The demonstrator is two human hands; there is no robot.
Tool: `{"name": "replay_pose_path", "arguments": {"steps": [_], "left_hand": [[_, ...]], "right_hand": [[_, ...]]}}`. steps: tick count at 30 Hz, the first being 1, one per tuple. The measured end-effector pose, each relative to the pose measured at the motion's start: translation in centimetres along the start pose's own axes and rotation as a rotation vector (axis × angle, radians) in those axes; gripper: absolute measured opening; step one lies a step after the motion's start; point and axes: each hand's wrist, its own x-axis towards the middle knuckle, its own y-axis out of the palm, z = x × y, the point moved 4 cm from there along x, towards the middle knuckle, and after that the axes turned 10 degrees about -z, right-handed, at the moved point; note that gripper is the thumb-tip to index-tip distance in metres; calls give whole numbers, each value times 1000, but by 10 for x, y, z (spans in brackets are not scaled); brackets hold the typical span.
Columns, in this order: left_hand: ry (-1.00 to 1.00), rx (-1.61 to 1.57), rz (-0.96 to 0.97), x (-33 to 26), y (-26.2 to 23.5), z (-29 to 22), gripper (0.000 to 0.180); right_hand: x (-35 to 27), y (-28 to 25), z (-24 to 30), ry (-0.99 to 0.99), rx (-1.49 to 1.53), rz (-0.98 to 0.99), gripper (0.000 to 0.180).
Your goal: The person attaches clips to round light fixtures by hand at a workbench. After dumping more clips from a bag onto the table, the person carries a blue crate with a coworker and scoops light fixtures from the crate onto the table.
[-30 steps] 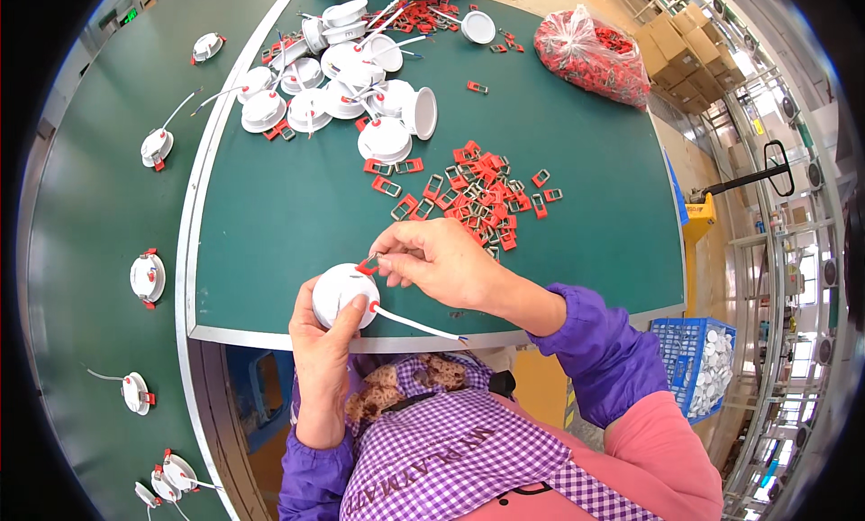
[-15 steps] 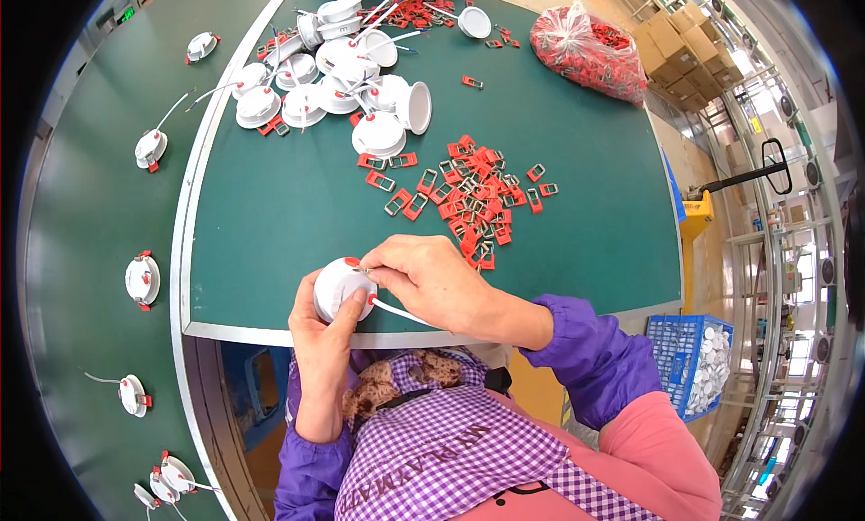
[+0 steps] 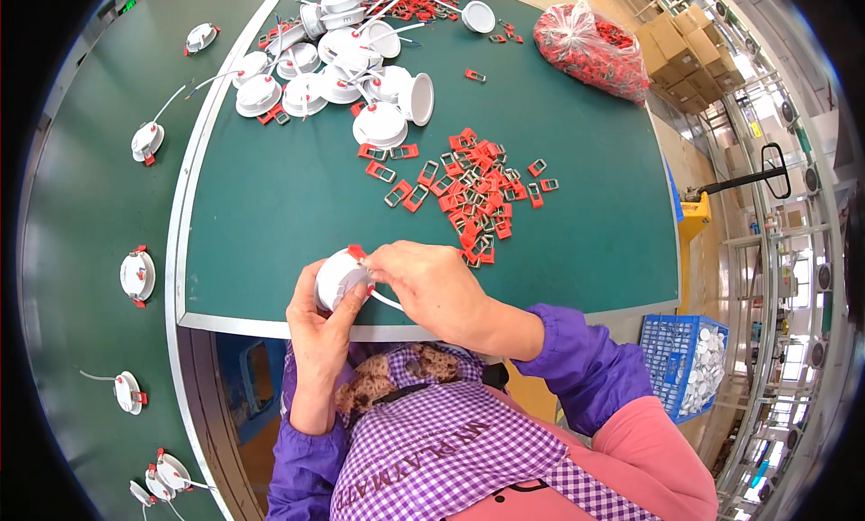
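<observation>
Close to the table's front edge, my left hand (image 3: 317,332) holds a white round downlight (image 3: 333,280), thumb across its back and fingers round the far side. A red-and-metal spring clip (image 3: 356,251) stands up at the light's far rim. My right hand (image 3: 437,282) pinches at this clip with thumb and forefinger; the fingertips partly hide it. A white cable (image 3: 387,301) runs from the light's right side under my right hand. Beyond my hands lies a loose heap of red spring clips (image 3: 487,197).
Several white downlights (image 3: 305,96) with cables are piled at the table's far left. A clear bag of red clips (image 3: 590,53) sits at the far right. Left of the metal edging, a green surface (image 3: 81,215) carries spaced-out lights. A blue crate (image 3: 662,359) with white parts stands at right.
The red clip at the rim now stands more upright, and the light is tilted a little. My right fingers have shifted slightly with it. Lights on the left-hand surface have moved slightly in view.
</observation>
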Motion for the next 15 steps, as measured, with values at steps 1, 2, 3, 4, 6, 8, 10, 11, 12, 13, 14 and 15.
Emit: {"name": "replay_pose_path", "arguments": {"steps": [1, 2, 3, 4, 6, 8, 10, 11, 12, 13, 14, 15], "left_hand": [[-2, -1, -1, -2, 0, 1, 29], [9, 2, 18, -5, 0, 2, 29], [25, 5, 39, -4, 1, 4, 30], [29, 4, 41, -4, 1, 6, 30], [1, -107, -7, -4, 2, 7, 29], [-9, -124, -27, -6, 4, 4, 29], [-19, -138, -38, -6, 4, 5, 29], [7, -134, -24, -6, 5, 6, 28], [35, -128, -9, -4, 5, 8, 28], [37, -128, -6, -3, 5, 9, 28], [28, -136, -17, -3, 5, 8, 27], [15, -143, -38, -4, 5, 7, 27]], "right_hand": [[0, -2, 1, -31, -39, -30, 10], [0, -4, 0, -30, -39, -29, 10], [1, -3, -3, -25, 5, -15, 11], [1, -2, -5, -20, 49, -2, 13], [1, -4, -1, -30, 58, -69, 13], [-4, -7, 4, -38, 70, -130, 14], [-11, -4, 5, -22, 43, -86, 19], [-11, -3, 5, -22, 41, -87, 19], [-11, -1, 3, -51, 23, -108, 22], [-11, 1, 2, -80, 4, -130, 25], [-12, 3, 1, -80, 1, -134, 25], [-13, 3, 3, -141, -54, -180, 28]]}}
